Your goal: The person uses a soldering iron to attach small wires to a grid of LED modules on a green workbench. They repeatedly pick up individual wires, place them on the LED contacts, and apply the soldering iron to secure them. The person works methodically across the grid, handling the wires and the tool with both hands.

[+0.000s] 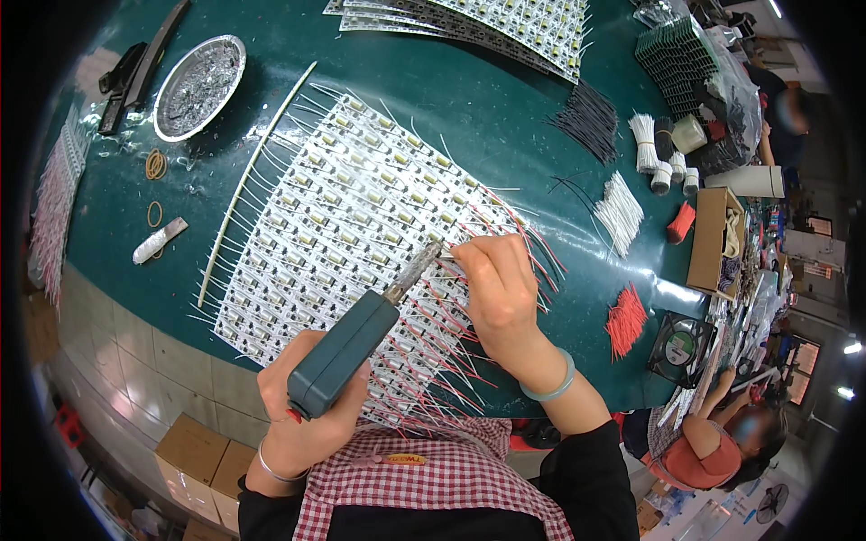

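Observation:
My left hand is wrapped round the handle of a dark green soldering gun. The gun's metal tip touches down on a panel of small white circuit boards, close to the panel's right side. My right hand is closed in a pinch just beside that tip, on what looks like a thin wire whose end is mostly hidden by the fingers. Red and white wires stick out along the panel's right and near edges. White wires also fringe its left edge, next to a long pale strip.
At the far left stands a metal bowl of solder scraps. Bundles of black wires, white wires and red wires lie to the right, near a small fan and a cardboard box. More panels are stacked at the back.

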A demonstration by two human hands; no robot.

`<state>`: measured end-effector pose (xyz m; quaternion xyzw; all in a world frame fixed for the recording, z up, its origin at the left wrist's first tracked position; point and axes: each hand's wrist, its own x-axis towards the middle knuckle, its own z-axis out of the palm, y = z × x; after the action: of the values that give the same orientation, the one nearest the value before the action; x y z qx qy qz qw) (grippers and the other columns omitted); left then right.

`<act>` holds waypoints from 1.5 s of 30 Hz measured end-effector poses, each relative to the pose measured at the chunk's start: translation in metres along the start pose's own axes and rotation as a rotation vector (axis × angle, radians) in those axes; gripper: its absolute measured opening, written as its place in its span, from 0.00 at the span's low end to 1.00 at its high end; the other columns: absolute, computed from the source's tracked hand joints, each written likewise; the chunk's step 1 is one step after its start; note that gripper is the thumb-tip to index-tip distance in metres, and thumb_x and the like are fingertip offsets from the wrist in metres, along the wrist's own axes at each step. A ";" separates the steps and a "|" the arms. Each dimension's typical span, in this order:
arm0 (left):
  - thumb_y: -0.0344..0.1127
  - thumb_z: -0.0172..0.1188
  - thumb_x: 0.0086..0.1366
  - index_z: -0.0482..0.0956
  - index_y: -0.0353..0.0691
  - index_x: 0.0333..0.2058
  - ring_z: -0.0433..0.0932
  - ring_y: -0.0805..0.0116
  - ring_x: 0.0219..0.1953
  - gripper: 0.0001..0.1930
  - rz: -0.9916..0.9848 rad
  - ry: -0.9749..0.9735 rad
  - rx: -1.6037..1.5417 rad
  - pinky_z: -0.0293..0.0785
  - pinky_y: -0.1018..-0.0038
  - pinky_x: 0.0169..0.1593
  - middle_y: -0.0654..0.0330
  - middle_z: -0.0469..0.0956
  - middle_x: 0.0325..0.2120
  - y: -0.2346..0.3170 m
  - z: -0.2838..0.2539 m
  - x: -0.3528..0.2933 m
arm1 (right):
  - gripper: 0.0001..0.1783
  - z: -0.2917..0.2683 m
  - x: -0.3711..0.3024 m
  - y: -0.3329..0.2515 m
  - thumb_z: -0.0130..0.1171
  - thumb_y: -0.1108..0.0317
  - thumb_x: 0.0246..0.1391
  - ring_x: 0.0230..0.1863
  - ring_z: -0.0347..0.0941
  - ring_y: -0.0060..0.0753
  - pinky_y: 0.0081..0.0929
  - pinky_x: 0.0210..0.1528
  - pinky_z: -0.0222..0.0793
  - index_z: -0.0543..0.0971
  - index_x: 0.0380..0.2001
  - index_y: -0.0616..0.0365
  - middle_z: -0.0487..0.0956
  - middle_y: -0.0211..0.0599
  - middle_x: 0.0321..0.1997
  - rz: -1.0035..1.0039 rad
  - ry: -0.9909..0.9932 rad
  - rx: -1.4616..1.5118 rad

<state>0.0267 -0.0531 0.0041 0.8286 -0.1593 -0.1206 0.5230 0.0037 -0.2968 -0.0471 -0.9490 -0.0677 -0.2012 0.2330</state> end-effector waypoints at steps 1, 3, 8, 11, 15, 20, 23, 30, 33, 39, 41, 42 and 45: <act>0.20 0.68 0.53 0.81 0.29 0.33 0.79 0.72 0.25 0.08 0.002 -0.001 0.004 0.73 0.77 0.29 0.55 0.80 0.28 0.000 0.000 0.000 | 0.19 0.000 0.000 0.000 0.59 0.82 0.40 0.37 0.70 0.45 0.35 0.37 0.71 0.77 0.41 0.69 0.75 0.45 0.38 -0.002 -0.002 -0.006; 0.20 0.68 0.53 0.82 0.29 0.33 0.78 0.71 0.26 0.07 0.006 0.004 -0.002 0.73 0.76 0.30 0.55 0.80 0.28 0.000 0.000 -0.001 | 0.19 -0.001 0.000 0.000 0.59 0.82 0.40 0.37 0.70 0.45 0.35 0.37 0.71 0.77 0.41 0.69 0.75 0.44 0.38 0.000 -0.005 -0.004; 0.20 0.68 0.53 0.82 0.29 0.33 0.78 0.68 0.26 0.08 0.014 0.025 -0.031 0.72 0.75 0.30 0.54 0.79 0.28 0.001 -0.002 -0.001 | 0.19 -0.001 0.001 0.000 0.59 0.82 0.40 0.37 0.70 0.45 0.34 0.37 0.71 0.77 0.41 0.69 0.75 0.44 0.38 -0.004 -0.007 -0.009; 0.20 0.68 0.52 0.82 0.28 0.33 0.78 0.67 0.26 0.08 -0.009 0.025 -0.046 0.72 0.74 0.30 0.53 0.80 0.28 0.002 -0.003 -0.002 | 0.19 -0.001 0.001 -0.001 0.59 0.82 0.40 0.37 0.70 0.45 0.34 0.37 0.71 0.77 0.41 0.69 0.75 0.45 0.38 -0.005 -0.008 -0.009; 0.20 0.68 0.52 0.82 0.27 0.35 0.78 0.67 0.27 0.10 -0.016 0.013 -0.065 0.73 0.74 0.32 0.52 0.80 0.30 -0.001 -0.003 -0.003 | 0.19 0.000 0.000 0.000 0.59 0.82 0.39 0.37 0.70 0.45 0.35 0.38 0.71 0.77 0.40 0.69 0.75 0.45 0.38 -0.006 -0.005 -0.016; 0.20 0.67 0.53 0.82 0.27 0.37 0.78 0.68 0.28 0.11 -0.073 0.032 -0.121 0.74 0.75 0.33 0.52 0.81 0.32 0.004 -0.005 -0.006 | 0.19 -0.001 -0.002 -0.001 0.59 0.82 0.39 0.38 0.70 0.46 0.35 0.38 0.71 0.77 0.40 0.69 0.75 0.45 0.38 -0.002 0.028 0.004; 0.21 0.67 0.53 0.82 0.27 0.38 0.78 0.68 0.29 0.12 -0.080 0.042 -0.145 0.74 0.75 0.33 0.52 0.81 0.32 0.004 -0.008 -0.006 | 0.19 -0.004 -0.004 -0.003 0.59 0.82 0.39 0.37 0.71 0.45 0.35 0.37 0.71 0.77 0.40 0.68 0.75 0.45 0.38 -0.018 0.045 -0.001; 0.21 0.68 0.54 0.82 0.28 0.37 0.78 0.68 0.28 0.10 -0.079 0.020 -0.128 0.73 0.76 0.32 0.53 0.81 0.32 0.000 -0.012 -0.014 | 0.19 -0.005 -0.007 -0.012 0.60 0.80 0.39 0.35 0.71 0.44 0.34 0.35 0.71 0.78 0.40 0.70 0.75 0.44 0.36 -0.056 0.021 0.043; 0.21 0.68 0.53 0.82 0.28 0.35 0.78 0.68 0.28 0.09 -0.079 0.001 -0.114 0.73 0.75 0.32 0.53 0.80 0.31 -0.001 -0.013 -0.016 | 0.19 -0.004 -0.007 -0.014 0.60 0.79 0.38 0.35 0.71 0.43 0.33 0.34 0.71 0.78 0.40 0.70 0.75 0.43 0.36 -0.060 0.008 0.031; 0.21 0.68 0.53 0.81 0.28 0.34 0.79 0.67 0.28 0.09 -0.042 0.000 -0.036 0.73 0.75 0.32 0.53 0.80 0.30 -0.002 -0.013 -0.017 | 0.19 -0.005 -0.006 -0.016 0.61 0.80 0.39 0.35 0.71 0.42 0.32 0.34 0.71 0.79 0.40 0.70 0.75 0.43 0.36 -0.061 0.001 0.015; 0.21 0.68 0.53 0.81 0.29 0.34 0.79 0.67 0.28 0.09 -0.086 0.015 -0.059 0.73 0.75 0.33 0.53 0.80 0.30 0.000 -0.012 -0.019 | 0.19 -0.004 -0.006 -0.016 0.61 0.80 0.39 0.35 0.71 0.42 0.32 0.34 0.71 0.79 0.40 0.70 0.75 0.43 0.36 -0.059 -0.002 0.013; 0.21 0.68 0.53 0.81 0.29 0.33 0.79 0.67 0.28 0.09 -0.109 0.022 -0.070 0.73 0.75 0.33 0.54 0.80 0.30 0.000 -0.011 -0.019 | 0.19 -0.004 -0.006 -0.016 0.61 0.80 0.39 0.35 0.71 0.42 0.32 0.34 0.71 0.78 0.40 0.70 0.75 0.43 0.36 -0.059 -0.002 0.014; 0.21 0.69 0.52 0.81 0.30 0.33 0.79 0.66 0.29 0.08 -0.069 0.017 -0.036 0.74 0.74 0.34 0.54 0.80 0.30 -0.003 -0.010 -0.019 | 0.19 -0.003 -0.007 -0.016 0.61 0.80 0.39 0.35 0.71 0.42 0.32 0.34 0.71 0.78 0.40 0.70 0.75 0.43 0.36 -0.058 -0.004 0.013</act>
<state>0.0135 -0.0366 0.0061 0.8251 -0.1241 -0.1341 0.5347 -0.0072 -0.2849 -0.0407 -0.9456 -0.0970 -0.2055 0.2330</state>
